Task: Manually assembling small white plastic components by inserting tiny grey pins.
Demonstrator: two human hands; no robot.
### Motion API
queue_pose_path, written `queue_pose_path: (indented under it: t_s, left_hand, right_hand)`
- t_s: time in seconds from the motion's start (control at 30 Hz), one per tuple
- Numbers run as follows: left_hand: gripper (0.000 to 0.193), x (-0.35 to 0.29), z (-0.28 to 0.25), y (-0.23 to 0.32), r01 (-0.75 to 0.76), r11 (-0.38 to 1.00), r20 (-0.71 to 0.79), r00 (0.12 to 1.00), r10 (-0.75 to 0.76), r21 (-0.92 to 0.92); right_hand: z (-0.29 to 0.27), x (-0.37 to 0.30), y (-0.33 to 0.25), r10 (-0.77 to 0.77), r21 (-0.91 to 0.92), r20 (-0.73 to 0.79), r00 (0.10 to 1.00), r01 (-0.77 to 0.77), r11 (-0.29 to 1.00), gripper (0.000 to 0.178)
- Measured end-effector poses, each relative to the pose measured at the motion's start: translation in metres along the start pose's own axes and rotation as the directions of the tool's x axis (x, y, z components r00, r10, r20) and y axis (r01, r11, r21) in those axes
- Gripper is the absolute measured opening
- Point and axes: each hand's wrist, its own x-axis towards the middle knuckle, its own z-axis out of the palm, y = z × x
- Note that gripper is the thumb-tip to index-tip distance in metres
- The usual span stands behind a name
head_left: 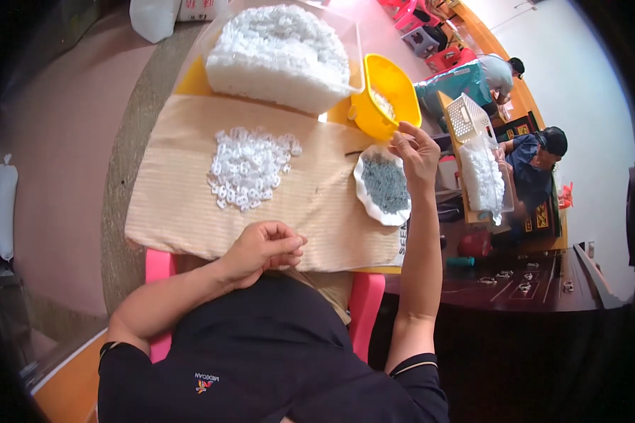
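Note:
My left hand is closed near the front edge of a tan cloth, thumb against the curled fingers. Whether something small is between them is hidden. My right hand is raised at the right, by the near rim of a yellow plastic bin with small pale pieces inside. Its thumb and fingertips come together, and I cannot make out anything in them. Just left of that wrist is a white scalloped dish full of thin grey nail-like pieces. Small white plastic pieces with holes lie piled on the cloth.
A large clear tub heaped with white pieces stands at the far side. Pink chair parts flank my lap. On the right, two people work at benches, near a white basket and a tray of white pieces.

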Motion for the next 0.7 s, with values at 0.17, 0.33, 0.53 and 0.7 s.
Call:
queue_pose_path:
  t_s: [0.17, 0.33, 0.53, 0.7]
  left_hand:
    - [0.011, 0.006, -0.001, 0.003, -0.025, 1.0, 0.028, 0.999, 0.025, 0.006]
    - [0.012, 0.006, -0.003, 0.0, -0.024, 1.0, 0.023, 0.999, 0.024, 0.002]
    - [0.013, 0.005, -0.004, -0.004, -0.03, 1.0, 0.029, 0.999, 0.029, 0.009]
    - [0.013, 0.004, -0.004, -0.004, -0.034, 0.999, 0.02, 0.999, 0.034, 0.002]
  right_hand:
    - [0.033, -0.048, -0.005, -0.108, 0.009, 0.242, 0.964, 0.109, 0.994, 0.015]
    - [0.066, -0.087, -0.002, -0.099, -0.268, 0.453, 0.886, 0.241, 0.933, 0.016]
    - [0.08, -0.095, -0.005, -0.121, -0.502, 0.455, 0.882, 0.366, 0.784, 0.018]
    - [0.088, -0.098, -0.004, -0.067, -0.575, 0.429, 0.901, 0.329, 0.749, 0.015]
